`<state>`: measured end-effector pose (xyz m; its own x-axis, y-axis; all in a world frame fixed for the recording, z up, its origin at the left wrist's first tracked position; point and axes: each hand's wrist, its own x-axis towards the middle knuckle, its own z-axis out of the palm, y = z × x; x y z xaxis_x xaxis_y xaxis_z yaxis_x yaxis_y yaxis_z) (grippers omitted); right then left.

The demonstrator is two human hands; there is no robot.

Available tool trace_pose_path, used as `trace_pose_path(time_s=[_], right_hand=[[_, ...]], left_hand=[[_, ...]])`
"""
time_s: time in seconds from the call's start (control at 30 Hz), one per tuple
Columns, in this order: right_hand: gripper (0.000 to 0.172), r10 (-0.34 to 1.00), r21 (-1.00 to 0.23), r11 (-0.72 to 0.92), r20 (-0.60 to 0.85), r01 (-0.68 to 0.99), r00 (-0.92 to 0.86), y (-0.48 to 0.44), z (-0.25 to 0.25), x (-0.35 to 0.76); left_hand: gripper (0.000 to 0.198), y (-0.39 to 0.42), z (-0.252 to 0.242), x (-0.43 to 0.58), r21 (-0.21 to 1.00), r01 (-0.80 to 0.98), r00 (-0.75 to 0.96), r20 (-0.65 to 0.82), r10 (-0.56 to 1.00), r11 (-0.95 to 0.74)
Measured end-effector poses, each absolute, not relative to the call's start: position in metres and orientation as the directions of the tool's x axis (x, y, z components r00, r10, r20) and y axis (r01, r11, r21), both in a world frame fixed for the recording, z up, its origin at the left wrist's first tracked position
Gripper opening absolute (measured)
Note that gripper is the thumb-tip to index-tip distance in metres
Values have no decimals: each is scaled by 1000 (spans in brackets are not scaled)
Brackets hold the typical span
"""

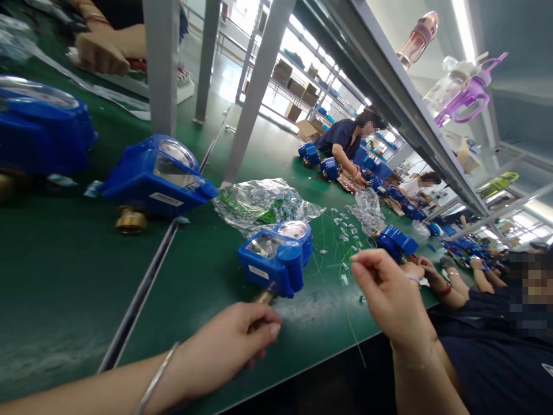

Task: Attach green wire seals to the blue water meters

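Note:
A blue water meter [272, 259] with a round dial and a brass fitting [264, 297] rests on the green bench before me. My left hand [237, 340] is just in front of that fitting, its fingers curled in towards the thumb; whether it touches the brass is unclear, and what it may hold is hidden. To the meter's right, my right hand [389, 294] is raised with thumb and forefinger pinched together. Thin green wires [345, 302] run close to those fingertips, but I cannot make out what is in the pinch. Small clear seal tags [344, 279] lie scattered behind it.
A clear plastic bag [263, 202] of green wire seals lies behind the meter. More blue meters [159, 176] stand at left. Grey posts [162, 69] rise from the bench to a shelf holding bottles. A co-worker's hands [425, 271] are close at right; other people work further along.

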<state>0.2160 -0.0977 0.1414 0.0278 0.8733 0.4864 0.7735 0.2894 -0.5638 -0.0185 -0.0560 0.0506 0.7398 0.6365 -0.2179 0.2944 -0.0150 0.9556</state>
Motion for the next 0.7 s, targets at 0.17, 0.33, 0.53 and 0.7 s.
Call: trace_pose_path(time_s=[0.17,0.33,0.53,0.7], right_hand=[[13,903,-217,359,327,908,-278,-114,132,179],[17,889,76,373,255,925,-380,-107,128,161],[24,903,218,368,150,904,-403,-105,132,154],[25,911,233,373,90,898,-402,-101,128,151]], left_hand=[[51,-70,33,18,957,45,737,-227,637,288],[49,-71,24,30,930,-102,751,-160,641,353],[39,-66,20,21,918,-152,794,-107,599,366],[34,-66,20,19,906,-150,799,-124,588,395]])
